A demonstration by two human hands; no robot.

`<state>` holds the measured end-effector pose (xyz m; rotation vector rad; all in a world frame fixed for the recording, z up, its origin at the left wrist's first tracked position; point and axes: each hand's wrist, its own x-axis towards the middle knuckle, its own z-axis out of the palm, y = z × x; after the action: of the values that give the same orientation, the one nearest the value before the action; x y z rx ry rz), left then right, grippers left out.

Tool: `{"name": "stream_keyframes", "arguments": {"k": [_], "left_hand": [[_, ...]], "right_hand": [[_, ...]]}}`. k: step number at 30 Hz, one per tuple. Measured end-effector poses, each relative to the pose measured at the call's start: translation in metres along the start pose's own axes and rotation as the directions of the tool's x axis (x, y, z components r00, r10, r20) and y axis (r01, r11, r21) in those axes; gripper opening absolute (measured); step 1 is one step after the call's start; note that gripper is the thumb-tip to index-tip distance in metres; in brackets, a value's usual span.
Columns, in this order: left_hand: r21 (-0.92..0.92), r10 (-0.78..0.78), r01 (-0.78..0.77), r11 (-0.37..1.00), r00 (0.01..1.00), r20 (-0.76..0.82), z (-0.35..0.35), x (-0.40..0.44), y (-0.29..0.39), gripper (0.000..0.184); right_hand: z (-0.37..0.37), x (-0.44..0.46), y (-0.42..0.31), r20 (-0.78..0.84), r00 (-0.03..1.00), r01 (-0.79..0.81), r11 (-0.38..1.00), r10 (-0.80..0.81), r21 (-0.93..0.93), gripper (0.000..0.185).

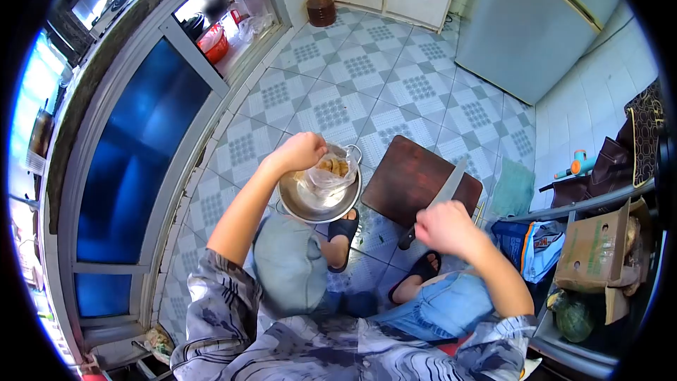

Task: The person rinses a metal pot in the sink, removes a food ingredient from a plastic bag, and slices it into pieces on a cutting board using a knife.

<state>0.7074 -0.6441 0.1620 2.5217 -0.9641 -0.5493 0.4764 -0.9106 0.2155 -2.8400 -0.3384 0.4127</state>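
A steel pot (288, 199) with loop handles stands in front of my left foot. Over its rim my left hand (303, 150) is closed on a clear plastic bag (330, 182) that hangs into the pot, with yellowish-brown pieces (334, 166) inside. A dark brown cutting board (399, 173) lies to the right of the pot. Across the board's right part rests a knife (448, 185), its black handle past the near edge. My right hand (448, 229) is closed just above the knife near its handle; whether it touches the knife I cannot tell, as the fingers hide that part.
A green cloth (513, 189) lies right of the board. On the right, a rack holds a cardboard box (591, 252) and a dark green squash (572, 316). A fridge (529, 35) and a yellow-capped jug (321, 8) stand at the back. A blue-paned door (134, 162) is at the left.
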Motion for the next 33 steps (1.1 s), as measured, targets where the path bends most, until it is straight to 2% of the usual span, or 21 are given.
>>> {"name": "stream_keyframes", "arguments": {"k": [2,4,6,8,9,10,12,13,16,18,19,21,22,24,25,26,27,29,30,32,33], "left_hand": [[-0.094,0.059,-0.058,0.994,0.998,0.007,0.035,0.017,-0.039,0.018],[-0.362,0.297,-0.299,0.883,0.953,-0.065,0.089,0.048,-0.095,0.015],[-0.285,0.305,-0.307,0.908,0.951,-0.051,0.112,0.057,-0.096,0.012],[-0.192,0.178,-0.236,0.953,0.944,-0.278,0.127,0.051,-0.084,0.014],[-0.013,0.184,-0.191,0.981,0.961,-0.206,0.128,0.051,-0.082,0.015],[-0.022,0.187,-0.195,0.981,0.961,-0.202,0.14,0.054,-0.092,0.015],[0.15,0.134,-0.113,0.982,0.981,-0.142,0.172,0.061,-0.121,0.02],[0.146,0.129,-0.109,0.983,0.983,-0.133,0.177,0.062,-0.126,0.02],[0.196,-0.092,0.105,0.975,0.993,-0.07,0.187,0.057,-0.132,0.03],[0.472,-0.04,0.07,0.879,0.996,-0.075,0.18,0.041,-0.116,0.035],[0.472,-0.045,0.072,0.879,0.997,-0.069,0.19,0.036,-0.119,0.035],[0.686,0.318,-0.08,0.723,0.92,-0.228,0.214,0.031,-0.13,0.036],[0.687,0.316,-0.082,0.722,0.922,-0.222,0.222,0.035,-0.13,0.036],[0.776,0.404,-0.227,0.588,0.914,-0.038,0.236,0.047,-0.118,0.033],[0.557,0.372,-0.365,0.746,0.922,0.105,0.235,0.049,-0.111,0.025],[0.558,0.372,-0.367,0.744,0.922,0.11,0.24,0.05,-0.102,0.025],[0.512,0.232,-0.151,0.846,0.968,-0.097,0.246,0.048,-0.092,0.021],[0.443,-0.086,0.17,0.88,0.975,-0.203,0.314,0.083,-0.139,0.018],[0.444,-0.081,0.164,0.881,0.977,-0.199,0.313,0.09,-0.139,0.018],[0.234,-0.399,0.461,0.856,0.877,-0.268,0.314,0.101,-0.132,0.021],[0.225,-0.434,0.496,0.839,0.858,-0.275,0.313,0.103,-0.131,0.022]], "right_hand": [[0.001,-0.025,-0.021,-0.136,0.987,0.093,0.994,-0.085,0.052,0.018],[-0.005,-0.045,-0.035,-0.217,0.967,0.155,0.985,-0.135,0.075,0.017],[-0.006,-0.057,-0.044,-0.329,0.944,0.076,0.988,-0.027,0.136,0.019],[0.001,-0.061,-0.043,-0.332,0.941,-0.011,0.986,0.066,0.164,0.02],[0.005,-0.063,-0.041,-0.333,0.931,-0.084,0.978,0.146,0.193,0.022],[0.011,-0.064,-0.04,-0.327,0.933,-0.093,0.977,0.153,0.192,0.022],[0.025,-0.063,-0.036,-0.351,0.901,-0.19,0.959,0.256,0.212,0.023],[0.03,-0.064,-0.034,-0.342,0.903,-0.192,0.957,0.258,0.217,0.023],[0.043,-0.068,-0.028,-0.301,0.912,-0.202,0.944,0.279,0.262,0.024],[0.05,-0.072,-0.023,-0.234,0.908,-0.283,0.922,0.346,0.264,0.025],[0.052,-0.073,-0.02,-0.228,0.91,-0.283,0.921,0.346,0.268,0.025],[0.057,-0.074,-0.016,-0.226,0.899,-0.317,0.914,0.375,0.255,0.025],[0.056,-0.073,-0.015,-0.222,0.899,-0.318,0.912,0.377,0.26,0.025],[0.052,-0.073,-0.015,-0.222,0.889,-0.341,0.904,0.4,0.259,0.025],[0.051,-0.072,-0.014,-0.22,0.889,-0.342,0.902,0.401,0.262,0.025],[0.051,-0.071,-0.013,-0.233,0.884,-0.347,0.903,0.405,0.254,0.025],[0.051,-0.071,-0.013,-0.244,0.879,-0.352,0.903,0.41,0.246,0.025],[0.05,-0.069,-0.013,-0.247,0.879,-0.349,0.903,0.408,0.252,0.025],[0.05,-0.068,-0.013,-0.251,0.878,-0.347,0.903,0.408,0.253,0.024],[0.051,-0.068,-0.013,-0.247,0.875,-0.355,0.898,0.417,0.26,0.024],[0.051,-0.069,-0.013,-0.243,0.876,-0.353,0.898,0.416,0.263,0.024]]}}
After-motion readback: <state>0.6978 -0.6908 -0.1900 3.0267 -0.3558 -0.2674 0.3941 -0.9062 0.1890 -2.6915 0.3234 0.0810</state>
